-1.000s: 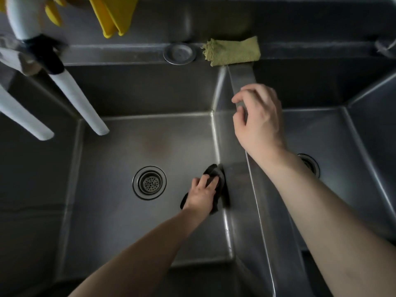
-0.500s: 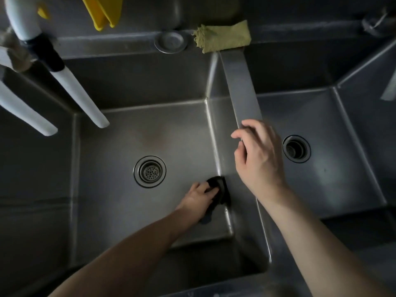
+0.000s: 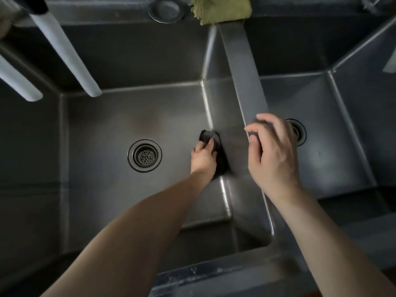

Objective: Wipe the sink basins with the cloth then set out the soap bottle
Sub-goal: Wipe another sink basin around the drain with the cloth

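Since half a second ago our right hand (image 3: 273, 153) has slid nearer along the divider (image 3: 244, 82), and our left hand (image 3: 203, 158) has pushed the cloth (image 3: 211, 139) slightly farther up the corner; our view has dipped, so the back ledge now sits at the top edge.

From the head view, much is dim. We cannot see a soap bottle anywhere. The green rag (image 3: 222, 9) at top centre is cut off by the frame, as are the two white tubes (image 3: 64, 54) at upper left. Most of the cloth hides under our left hand and in shadow, so we cannot make out its full shape. Our right hand covers part of the right drain (image 3: 299, 133).

The cloth lies at centre frame, low in the left basin (image 3: 107, 129), where the floor meets the divider wall. It is under our left fingers (image 3: 209, 145), which curl round it and press it to the metal, and left of and below our right hand. The left drain (image 3: 145, 155) sits near, to the left of that hand.

Our left forearm runs up from the bottom left, wrist bent toward the wall. Our right forearm comes from the lower right; its hand rests on the divider's top edge with fingers bent over it, the thumb on the left side, gripping the edge loosely. A round metal disc (image 3: 167, 10) lies on the ledge left of the rag.
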Action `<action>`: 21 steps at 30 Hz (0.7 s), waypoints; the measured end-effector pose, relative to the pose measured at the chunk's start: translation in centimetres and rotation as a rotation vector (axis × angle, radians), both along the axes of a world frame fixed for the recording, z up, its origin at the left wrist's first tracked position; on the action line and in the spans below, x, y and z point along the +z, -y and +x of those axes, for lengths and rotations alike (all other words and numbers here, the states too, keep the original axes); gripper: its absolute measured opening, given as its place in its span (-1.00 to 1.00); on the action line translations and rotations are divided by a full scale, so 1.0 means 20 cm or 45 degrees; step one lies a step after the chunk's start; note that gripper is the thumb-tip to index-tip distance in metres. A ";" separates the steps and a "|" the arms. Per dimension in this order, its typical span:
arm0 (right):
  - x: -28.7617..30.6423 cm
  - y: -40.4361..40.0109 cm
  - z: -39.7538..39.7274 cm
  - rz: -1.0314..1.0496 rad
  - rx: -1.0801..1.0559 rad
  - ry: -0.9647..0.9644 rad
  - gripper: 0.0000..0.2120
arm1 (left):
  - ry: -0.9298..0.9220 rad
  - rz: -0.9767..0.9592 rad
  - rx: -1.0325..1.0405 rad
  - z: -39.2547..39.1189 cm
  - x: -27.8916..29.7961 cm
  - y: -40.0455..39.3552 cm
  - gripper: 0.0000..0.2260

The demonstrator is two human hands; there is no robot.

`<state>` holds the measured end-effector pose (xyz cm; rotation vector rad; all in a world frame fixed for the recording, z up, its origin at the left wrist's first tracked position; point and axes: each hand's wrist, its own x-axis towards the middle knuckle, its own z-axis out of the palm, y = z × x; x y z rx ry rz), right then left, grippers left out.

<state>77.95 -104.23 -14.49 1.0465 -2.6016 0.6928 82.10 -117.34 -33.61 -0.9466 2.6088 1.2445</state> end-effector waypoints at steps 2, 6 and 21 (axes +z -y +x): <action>0.00 0.01 0.00 -0.010 -0.002 0.004 -0.83 | 0.046 -0.012 -0.124 0.09 0.02 -0.02 -0.56; 0.00 0.02 0.00 -0.008 0.007 -0.013 -0.82 | 0.156 0.007 -0.372 0.27 0.08 -0.07 -0.54; -0.01 0.02 -0.01 0.005 0.034 -0.018 -0.83 | -0.056 0.900 0.709 -0.18 0.31 -0.09 -0.59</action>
